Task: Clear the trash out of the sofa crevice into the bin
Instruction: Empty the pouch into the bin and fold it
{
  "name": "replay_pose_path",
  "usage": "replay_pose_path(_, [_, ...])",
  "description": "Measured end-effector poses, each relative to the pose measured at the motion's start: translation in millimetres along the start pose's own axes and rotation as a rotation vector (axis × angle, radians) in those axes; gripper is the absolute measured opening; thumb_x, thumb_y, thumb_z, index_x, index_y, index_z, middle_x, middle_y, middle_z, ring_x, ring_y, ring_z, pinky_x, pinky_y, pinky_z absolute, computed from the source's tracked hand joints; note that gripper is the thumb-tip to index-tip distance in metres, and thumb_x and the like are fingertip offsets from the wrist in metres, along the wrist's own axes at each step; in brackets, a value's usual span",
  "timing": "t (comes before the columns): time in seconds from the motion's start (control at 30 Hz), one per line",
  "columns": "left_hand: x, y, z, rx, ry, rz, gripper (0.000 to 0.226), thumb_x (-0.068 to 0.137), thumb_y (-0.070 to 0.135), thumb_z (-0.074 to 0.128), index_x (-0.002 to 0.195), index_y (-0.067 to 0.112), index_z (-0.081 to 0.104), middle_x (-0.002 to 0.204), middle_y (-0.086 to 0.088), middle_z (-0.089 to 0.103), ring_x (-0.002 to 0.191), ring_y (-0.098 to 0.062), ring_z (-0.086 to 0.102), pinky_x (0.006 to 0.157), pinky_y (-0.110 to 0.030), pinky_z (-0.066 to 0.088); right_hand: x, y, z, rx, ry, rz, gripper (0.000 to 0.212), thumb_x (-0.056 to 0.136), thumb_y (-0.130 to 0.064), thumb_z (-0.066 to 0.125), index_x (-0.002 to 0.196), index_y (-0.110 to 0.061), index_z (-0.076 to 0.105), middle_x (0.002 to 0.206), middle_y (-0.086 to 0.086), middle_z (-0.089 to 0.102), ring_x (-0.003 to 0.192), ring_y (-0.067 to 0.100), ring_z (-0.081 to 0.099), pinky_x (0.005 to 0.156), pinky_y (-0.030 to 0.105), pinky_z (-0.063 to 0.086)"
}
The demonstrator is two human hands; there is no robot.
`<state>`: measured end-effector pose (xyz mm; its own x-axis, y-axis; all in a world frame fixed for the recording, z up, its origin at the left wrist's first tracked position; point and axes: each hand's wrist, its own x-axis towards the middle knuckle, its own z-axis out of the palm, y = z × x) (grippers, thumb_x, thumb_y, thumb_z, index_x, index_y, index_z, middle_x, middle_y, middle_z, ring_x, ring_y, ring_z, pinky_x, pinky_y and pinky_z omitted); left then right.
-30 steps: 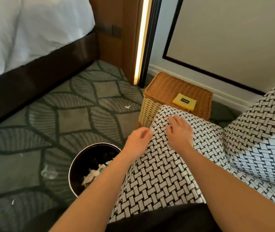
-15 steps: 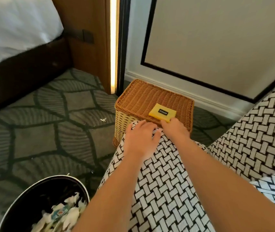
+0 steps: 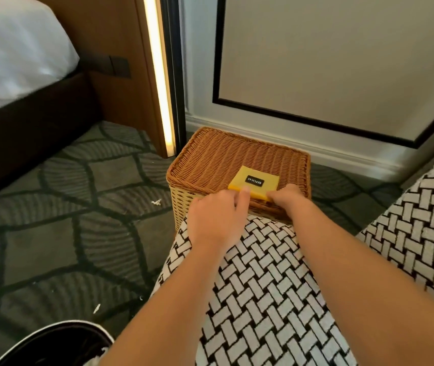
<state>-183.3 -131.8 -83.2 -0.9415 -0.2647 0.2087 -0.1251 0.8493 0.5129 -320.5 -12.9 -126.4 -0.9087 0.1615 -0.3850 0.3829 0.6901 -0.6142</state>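
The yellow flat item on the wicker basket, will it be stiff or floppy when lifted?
Probably stiff: the yellow item lies flat with straight edges on the wicker basket. Likely light, since it looks thin.

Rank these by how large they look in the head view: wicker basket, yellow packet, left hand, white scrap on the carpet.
1. wicker basket
2. left hand, slightly nearer the camera, which flatters it
3. yellow packet
4. white scrap, by far the smallest
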Motion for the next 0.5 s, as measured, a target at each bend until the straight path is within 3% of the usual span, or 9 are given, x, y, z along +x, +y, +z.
replay_pose_path(0.13, [0.0,-2.0,1.3,0.003,0.022,-0.004,0.055,0.097,0.045,0.022,0.052,0.02,0.041,0.045,0.004,0.048,0.046,-0.016,0.049,0.063,-0.033,0.043,2.1,1.1,1.6,0.111,0.041,0.019,0.032,0.088,-0.004,0.048,0.119,-0.001,0.051,0.108,0.016,0.058,0.101,0.032,0.056,0.088,0.04,0.049])
replay_pose_path(0.2, [-1.2,-2.8,1.7,-0.003,0.045,0.012,0.053,0.097,0.043,0.023,0.053,0.02,0.042,0.045,0.004,0.046,0.045,-0.016,0.049,0.064,-0.034,0.046,-2.4,0.2,-0.9,0.356,0.021,0.025,0.024,0.091,-0.002,0.041,0.112,-0.002,0.053,0.103,0.013,0.059,0.096,0.028,0.06,0.083,0.036,0.053])
replay_pose_path(0.33, [-8.6,-2.6,0.4,-0.066,0.076,0.048,0.044,0.098,0.036,0.025,0.058,0.025,0.041,0.048,0.007,0.042,0.049,-0.014,0.045,0.072,-0.039,0.045,-26.1,-4.3,-8.5,0.78,-0.019,-0.056,0.016,0.098,-0.008,0.037,0.108,-0.009,0.049,0.116,0.013,0.055,0.106,0.026,0.057,0.081,0.03,0.052])
replay_pose_path(0.4, [-16.8,0.5,-0.5,-0.103,0.091,0.026,0.039,0.098,0.036,0.025,0.066,0.027,0.046,0.055,0.009,0.047,0.058,-0.01,0.049,0.083,-0.038,0.042,-40.2,-3.5,-12.5,0.953,-0.026,-0.055,0.02,0.098,-0.008,0.037,0.114,-0.004,0.048,0.118,0.016,0.054,0.106,0.026,0.057,0.085,0.033,0.051])
replay_pose_path(0.5, [-35.2,8.2,-5.6,-0.261,0.072,-0.071,0.03,0.099,0.037,0.027,0.096,0.03,0.056,0.083,0.019,0.058,0.082,-0.001,0.051,0.101,-0.037,0.036,-69.5,-0.5,-24.9,1.181,-0.076,-0.043,0.013,0.098,-0.008,0.039,0.1,-0.006,0.051,0.116,0.018,0.055,0.101,0.024,0.059,0.086,0.034,0.05])
